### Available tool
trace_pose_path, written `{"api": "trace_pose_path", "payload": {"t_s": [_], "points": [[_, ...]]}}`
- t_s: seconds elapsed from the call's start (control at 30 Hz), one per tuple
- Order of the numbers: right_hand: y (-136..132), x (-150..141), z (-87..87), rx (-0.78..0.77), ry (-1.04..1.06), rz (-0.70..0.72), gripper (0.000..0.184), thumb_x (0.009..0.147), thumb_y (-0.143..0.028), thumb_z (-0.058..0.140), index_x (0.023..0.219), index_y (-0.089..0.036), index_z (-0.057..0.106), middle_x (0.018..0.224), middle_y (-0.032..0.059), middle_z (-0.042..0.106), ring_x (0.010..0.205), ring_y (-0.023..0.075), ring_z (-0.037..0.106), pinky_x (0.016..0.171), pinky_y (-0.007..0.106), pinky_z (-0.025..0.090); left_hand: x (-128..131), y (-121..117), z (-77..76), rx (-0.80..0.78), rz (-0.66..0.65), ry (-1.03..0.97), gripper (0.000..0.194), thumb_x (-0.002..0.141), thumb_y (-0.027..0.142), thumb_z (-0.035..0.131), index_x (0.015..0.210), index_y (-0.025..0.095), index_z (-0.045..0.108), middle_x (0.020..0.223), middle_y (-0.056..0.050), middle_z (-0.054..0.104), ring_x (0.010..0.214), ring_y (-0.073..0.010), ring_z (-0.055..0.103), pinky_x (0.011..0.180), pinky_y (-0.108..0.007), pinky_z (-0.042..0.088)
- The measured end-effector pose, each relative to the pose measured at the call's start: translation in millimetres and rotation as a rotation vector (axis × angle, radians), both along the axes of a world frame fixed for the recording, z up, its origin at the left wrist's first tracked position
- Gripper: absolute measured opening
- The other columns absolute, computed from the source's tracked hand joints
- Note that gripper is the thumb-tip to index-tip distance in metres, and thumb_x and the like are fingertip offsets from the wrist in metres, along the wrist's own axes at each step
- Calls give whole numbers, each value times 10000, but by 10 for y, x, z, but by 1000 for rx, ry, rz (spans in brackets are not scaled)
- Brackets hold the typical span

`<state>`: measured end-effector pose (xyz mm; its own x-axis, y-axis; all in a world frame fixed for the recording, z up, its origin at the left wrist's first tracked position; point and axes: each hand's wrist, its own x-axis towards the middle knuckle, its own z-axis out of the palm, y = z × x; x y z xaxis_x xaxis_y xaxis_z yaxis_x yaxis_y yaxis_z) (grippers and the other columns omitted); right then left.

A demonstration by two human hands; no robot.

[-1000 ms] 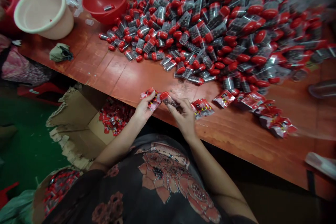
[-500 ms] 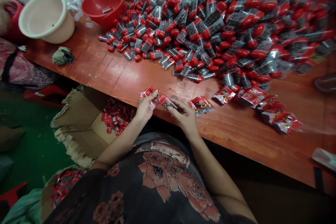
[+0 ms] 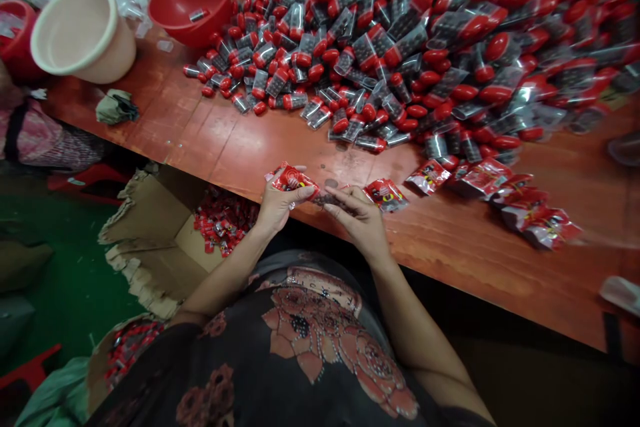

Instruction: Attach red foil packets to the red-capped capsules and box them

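My left hand [image 3: 277,205] pinches a red printed wrapper [image 3: 294,179] at the near edge of the red wooden table [image 3: 210,140]. My right hand [image 3: 361,217] grips the clear end of a small red-capped tube [image 3: 327,199] that sits partly inside that wrapper. More red wrappers [image 3: 386,193] lie just right of my hands, and a row of them [image 3: 520,203] runs further right. A big heap of red-capped clear tubes [image 3: 400,33] covers the far half of the table.
A cream basin [image 3: 83,30] and a red bowl [image 3: 193,3] stand at the far left, with a crumpled rag [image 3: 116,107] beside them. An open cardboard box [image 3: 165,240] holding wrapped tubes sits on the floor at my left. A patterned sleeve [image 3: 40,137] shows at far left.
The tube has gone further into the wrapper: its red cap, bare a second ago, is now covered. My hands have drawn closer together.
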<state>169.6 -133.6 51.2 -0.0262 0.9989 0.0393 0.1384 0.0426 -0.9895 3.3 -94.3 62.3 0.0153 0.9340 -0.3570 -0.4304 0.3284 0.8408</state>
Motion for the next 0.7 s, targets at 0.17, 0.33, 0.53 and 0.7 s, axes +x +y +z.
{"api": "trace_pose_path", "payload": {"t_s": [0.17,0.33,0.53,0.7], "points": [[-56,-22,25,11,8,-21,326,831,-287,648,1150,-345,683,846,-3,550,810,151,553,735,329,466,39,-20,30,26,-1,13,486,500,201,875,948,190,687,764,19,696,667,-113,647,657,-223,537],[-179,-155,13,89,-42,-149,340,859,-276,617,1190,-337,660,873,12,547,801,149,545,712,324,490,116,-84,41,-5,17,-48,379,524,173,860,851,160,667,759,15,693,669,-113,656,669,-232,542],[-201,-255,-95,-12,162,-251,327,849,-297,631,1173,-318,668,946,18,584,877,156,583,818,362,522,158,-135,-30,-13,53,-80,384,511,178,870,827,159,653,814,0,719,699,-135,671,712,-275,552],[-187,-222,-99,-10,153,-261,329,821,-309,665,1149,-303,682,924,10,593,857,153,586,817,364,529,175,-164,-58,0,111,-82,364,534,207,867,838,162,672,838,-11,736,722,-151,686,731,-291,557]]}}
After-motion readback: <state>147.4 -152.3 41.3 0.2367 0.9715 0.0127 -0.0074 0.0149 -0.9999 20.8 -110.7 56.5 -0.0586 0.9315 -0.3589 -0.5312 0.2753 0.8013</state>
